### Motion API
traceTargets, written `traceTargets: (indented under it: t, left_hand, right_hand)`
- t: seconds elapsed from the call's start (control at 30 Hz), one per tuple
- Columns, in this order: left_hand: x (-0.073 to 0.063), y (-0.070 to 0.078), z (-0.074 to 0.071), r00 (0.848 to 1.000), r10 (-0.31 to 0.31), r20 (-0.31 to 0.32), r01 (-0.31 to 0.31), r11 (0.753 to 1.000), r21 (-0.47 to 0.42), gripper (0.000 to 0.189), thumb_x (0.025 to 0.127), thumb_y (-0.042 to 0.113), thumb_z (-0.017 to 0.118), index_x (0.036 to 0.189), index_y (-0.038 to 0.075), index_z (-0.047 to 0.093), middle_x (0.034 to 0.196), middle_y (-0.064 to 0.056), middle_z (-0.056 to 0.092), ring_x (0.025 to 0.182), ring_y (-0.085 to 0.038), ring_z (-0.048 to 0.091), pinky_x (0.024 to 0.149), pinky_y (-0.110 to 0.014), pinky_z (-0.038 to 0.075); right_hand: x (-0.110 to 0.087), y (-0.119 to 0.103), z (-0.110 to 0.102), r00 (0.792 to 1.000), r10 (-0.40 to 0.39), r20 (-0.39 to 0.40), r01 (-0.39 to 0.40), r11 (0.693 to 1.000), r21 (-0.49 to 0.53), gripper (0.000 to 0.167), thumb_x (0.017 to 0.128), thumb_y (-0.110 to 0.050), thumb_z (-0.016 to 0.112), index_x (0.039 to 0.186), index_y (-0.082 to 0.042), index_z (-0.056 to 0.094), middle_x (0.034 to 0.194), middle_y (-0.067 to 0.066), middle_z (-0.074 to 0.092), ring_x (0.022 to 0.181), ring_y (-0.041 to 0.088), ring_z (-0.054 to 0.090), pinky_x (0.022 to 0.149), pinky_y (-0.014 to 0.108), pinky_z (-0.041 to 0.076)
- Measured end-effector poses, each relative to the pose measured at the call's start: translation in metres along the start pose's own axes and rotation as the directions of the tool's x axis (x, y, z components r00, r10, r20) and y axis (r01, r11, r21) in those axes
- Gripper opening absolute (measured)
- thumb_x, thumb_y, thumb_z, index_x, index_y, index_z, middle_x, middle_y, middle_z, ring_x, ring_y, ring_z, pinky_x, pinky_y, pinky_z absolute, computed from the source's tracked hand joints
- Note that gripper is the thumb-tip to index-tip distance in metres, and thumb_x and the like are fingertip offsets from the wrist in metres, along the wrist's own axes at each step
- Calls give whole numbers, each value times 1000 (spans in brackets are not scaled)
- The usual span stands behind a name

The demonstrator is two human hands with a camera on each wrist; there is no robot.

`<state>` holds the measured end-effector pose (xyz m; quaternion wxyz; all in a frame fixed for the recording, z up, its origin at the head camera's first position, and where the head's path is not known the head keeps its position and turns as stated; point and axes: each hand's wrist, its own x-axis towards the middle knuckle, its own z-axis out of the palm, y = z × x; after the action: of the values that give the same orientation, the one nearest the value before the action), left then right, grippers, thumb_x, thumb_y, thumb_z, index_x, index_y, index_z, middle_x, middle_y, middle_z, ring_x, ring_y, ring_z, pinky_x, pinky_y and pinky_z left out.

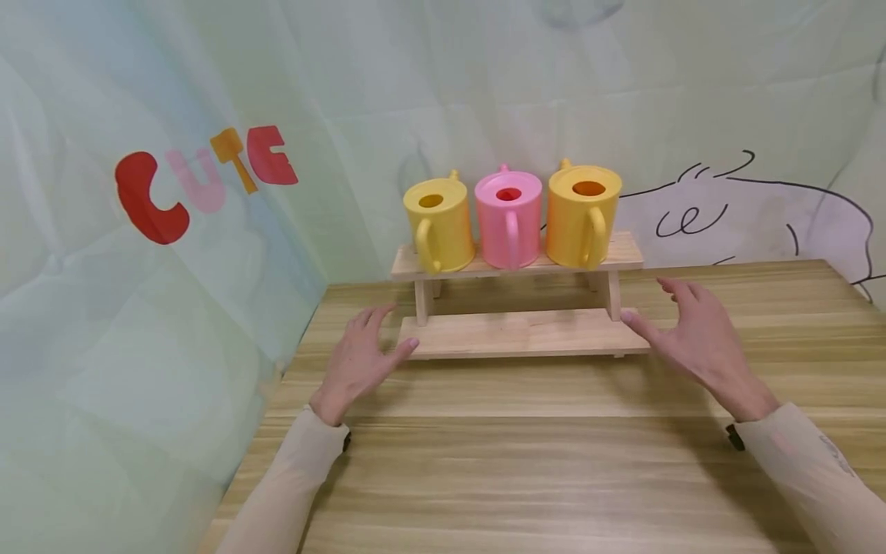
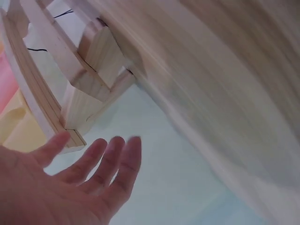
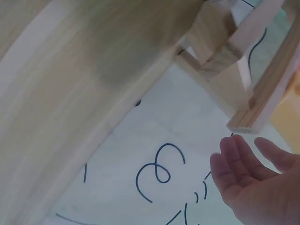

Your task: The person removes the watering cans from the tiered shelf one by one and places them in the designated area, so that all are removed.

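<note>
As the left hand (image 1: pixel 356 358) and right hand (image 1: pixel 697 335) flank the wooden stand (image 1: pixel 526 335), grasping nothing, any hold should be even and level, keeping three pots (image 1: pixel 494 231) upright.

Arms out in front, the person's pale-sleeved left forearm (image 1: pixel 280 485) and right forearm (image 1: pixel 813 469) slant inward, both reaching ahead at once! The left hand (image 1: pixel 356 358) has its thumb (image 1: pixel 401 352) spread wide of slightly bent fingers (image 2: pixel 127 164), and well apart from it the right hand (image 1: pixel 702 338) mirrors that shape, its own thumb pointing inward, fingers loosely curved.
</note>
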<state>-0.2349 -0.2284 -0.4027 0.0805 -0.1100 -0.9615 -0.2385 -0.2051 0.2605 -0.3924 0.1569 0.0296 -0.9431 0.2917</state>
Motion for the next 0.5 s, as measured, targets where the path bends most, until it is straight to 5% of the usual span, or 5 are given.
traceTargets:
  t: [0.13, 0.23, 0.37, 0.5]
  left_hand:
    - [3, 1, -2, 995, -95, 23, 97, 984, -150, 76, 106, 55, 66, 163, 10, 47, 158, -24, 54, 130, -43, 63, 105, -61, 59]
    - [5, 2, -4, 987, -154, 47, 161, 953, -257, 72, 108, 50, 66, 162, 7, 47, 153, -26, 58, 122, -42, 66, 100, -56, 61]
    - [7, 4, -7, 972, -215, 98, 236, 913, -332, 71, 108, 50, 66, 161, 6, 48, 151, -26, 59, 126, -42, 67, 99, -51, 64]
    - [7, 6, -7, 949, -275, 154, 314, 870, -379, 75, 106, 52, 68, 162, 7, 46, 153, -26, 57, 123, -41, 71, 98, -47, 67]
  right_hand:
    - [-2, -11, -4, 999, 8, -35, -4, 993, 119, 78, 104, -50, 72, 153, 7, 51, 142, 35, 61, 130, 53, 56, 105, 68, 50]
    - [-1, -22, -8, 995, 11, -98, 9, 980, 198, 67, 103, -42, 75, 148, 5, 57, 133, 30, 68, 121, 42, 62, 101, 39, 56]
    - [2, -39, -12, 984, 17, -177, 34, 959, 280, 54, 101, -36, 79, 139, 0, 64, 122, 21, 72, 105, 14, 65, 84, 4, 47]
    - [7, -55, -13, 979, 35, -199, 39, 934, 355, 47, 101, -30, 80, 134, -1, 66, 117, 13, 71, 96, -7, 60, 82, -1, 48]
